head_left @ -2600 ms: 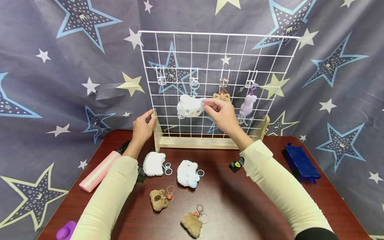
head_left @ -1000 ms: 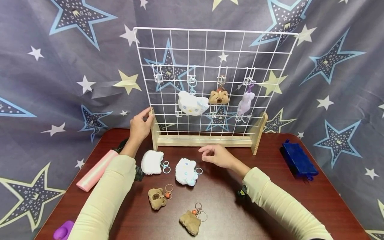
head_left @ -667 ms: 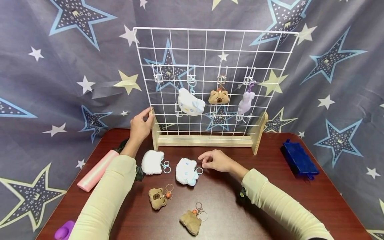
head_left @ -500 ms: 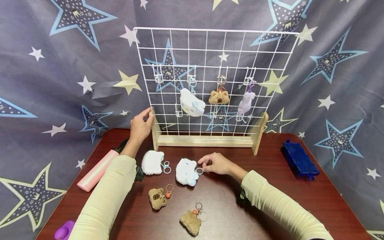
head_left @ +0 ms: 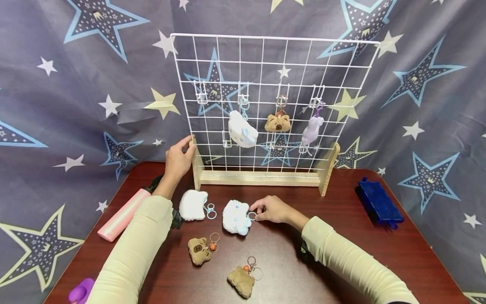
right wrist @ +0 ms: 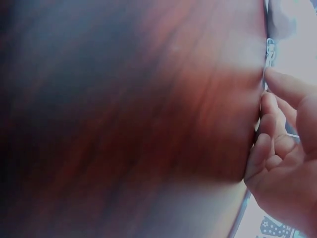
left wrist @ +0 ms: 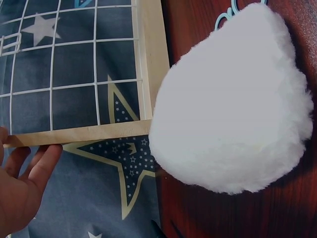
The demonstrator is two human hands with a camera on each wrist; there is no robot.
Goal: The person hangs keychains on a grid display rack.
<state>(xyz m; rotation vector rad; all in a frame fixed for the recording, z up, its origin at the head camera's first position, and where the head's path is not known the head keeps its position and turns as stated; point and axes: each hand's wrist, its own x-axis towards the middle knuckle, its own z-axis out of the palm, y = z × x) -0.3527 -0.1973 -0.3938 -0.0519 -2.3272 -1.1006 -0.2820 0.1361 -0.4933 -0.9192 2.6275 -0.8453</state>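
My left hand (head_left: pixel 178 158) grips the left wooden upright (left wrist: pixel 99 132) of the white wire grid rack (head_left: pixel 262 180), its thumb and fingers on either side of the wood. On the table, my right hand (head_left: pixel 275 210) pinches the pale ring (head_left: pixel 251 216) of a white plush cat keychain (head_left: pixel 235 217), which lies face up. Another white plush keychain (head_left: pixel 193 205) lies to its left and fills much of the left wrist view. Three plush keychains hang from hooks on the rack: a white cat (head_left: pixel 242 130), a brown bear (head_left: pixel 277 123) and a lilac one (head_left: pixel 312 131).
Two brown bear keychains, one face up (head_left: pixel 199 251) and one face down (head_left: pixel 241 281), lie at the front. A bare hook (head_left: pixel 201 98) is at the rack's upper left. A pink cylinder (head_left: pixel 124 215) and a purple object (head_left: pixel 81 291) sit left, a blue case (head_left: pixel 380 202) right.
My right hand has left the hanging white cat and come down to the ring of the cat keychain on the table. The hanging cat has turned sideways. My left hand stays on the upright.
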